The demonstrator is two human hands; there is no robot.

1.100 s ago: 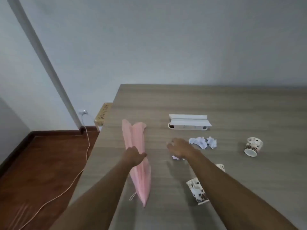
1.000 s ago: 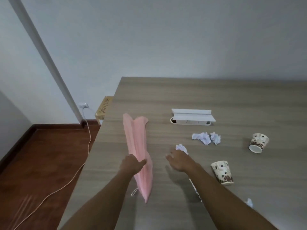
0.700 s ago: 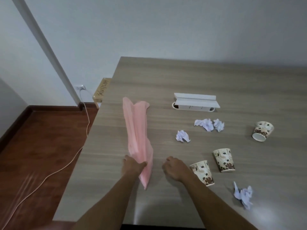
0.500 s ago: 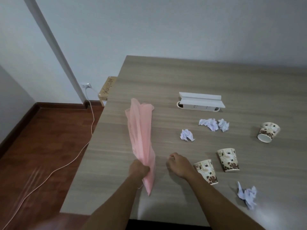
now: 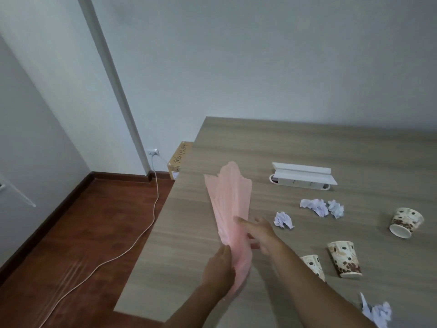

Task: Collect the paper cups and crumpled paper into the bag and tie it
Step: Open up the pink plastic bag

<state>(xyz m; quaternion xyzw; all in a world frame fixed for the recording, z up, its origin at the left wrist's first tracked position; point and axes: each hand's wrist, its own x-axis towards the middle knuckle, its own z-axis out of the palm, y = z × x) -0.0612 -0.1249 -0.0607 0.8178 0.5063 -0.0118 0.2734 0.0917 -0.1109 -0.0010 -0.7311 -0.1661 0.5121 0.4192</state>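
Observation:
A flat, folded pink plastic bag [image 5: 230, 209] is held up off the wooden table [image 5: 283, 143]. My left hand [image 5: 218, 268] grips its lower end. My right hand [image 5: 260, 233] pinches the bag's right edge about halfway up, thumb on the front. Three patterned paper cups are to the right: one on its side [image 5: 405, 222], one upside down [image 5: 345, 259], and one partly behind my right forearm [image 5: 313, 266]. Crumpled paper lies at the centre [image 5: 283, 220], behind it as a pair [image 5: 315, 205] [image 5: 335, 208], and at the near right [image 5: 376, 313].
A white socket box [image 5: 303, 178] with its lid up sits on the table behind the papers. The table's left edge [image 5: 163, 209] drops to a wooden floor with a white cable [image 5: 151, 223] and a cardboard box [image 5: 179, 156] by the wall.
My left hand slid down the bag to its lower end and lifted it off the table. My right hand left the papers and took the bag's right edge.

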